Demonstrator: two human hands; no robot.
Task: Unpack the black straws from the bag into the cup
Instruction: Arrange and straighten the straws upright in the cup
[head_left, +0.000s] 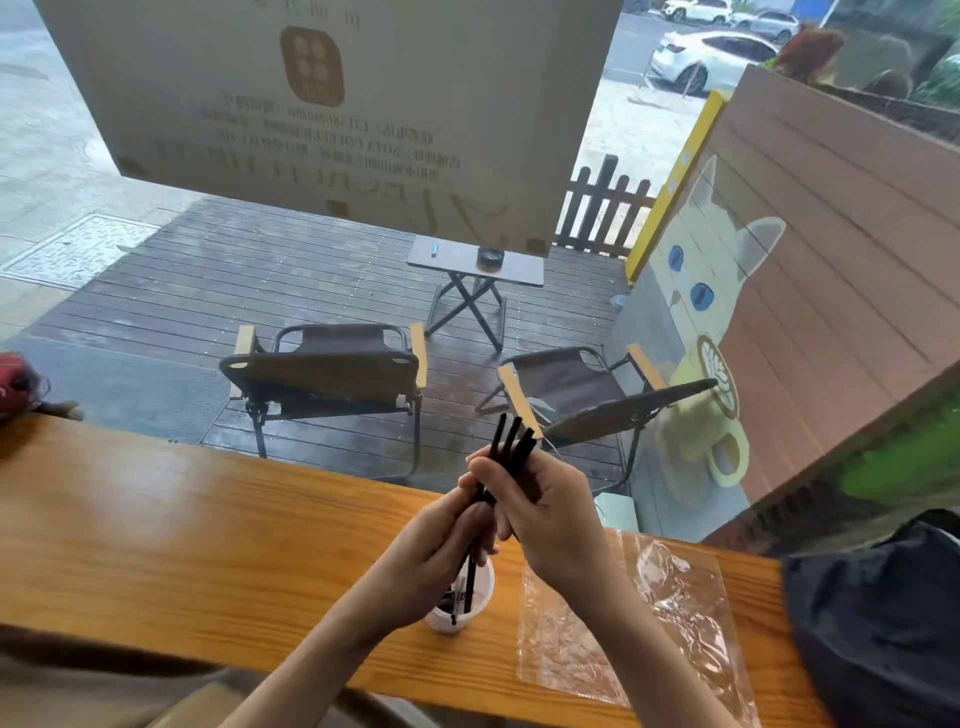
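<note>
A bundle of black straws (511, 447) stands nearly upright above a clear plastic cup (480, 605) on the wooden counter (208, 545). My right hand (540, 514) grips the bundle near its top, with the tips sticking out above my fingers. My left hand (441, 551) holds the straws lower down, just over the cup's mouth. The lower ends reach into the cup, where dark straw ends show at the bottom. The clear plastic bag (639, 629) lies flat and crumpled on the counter to the right of the cup.
A dark fabric bag (883, 623) lies at the counter's right end. A red object (15, 384) sits at the far left edge. Behind the counter is a window with a poster; folding chairs and a small table stand outside on the deck.
</note>
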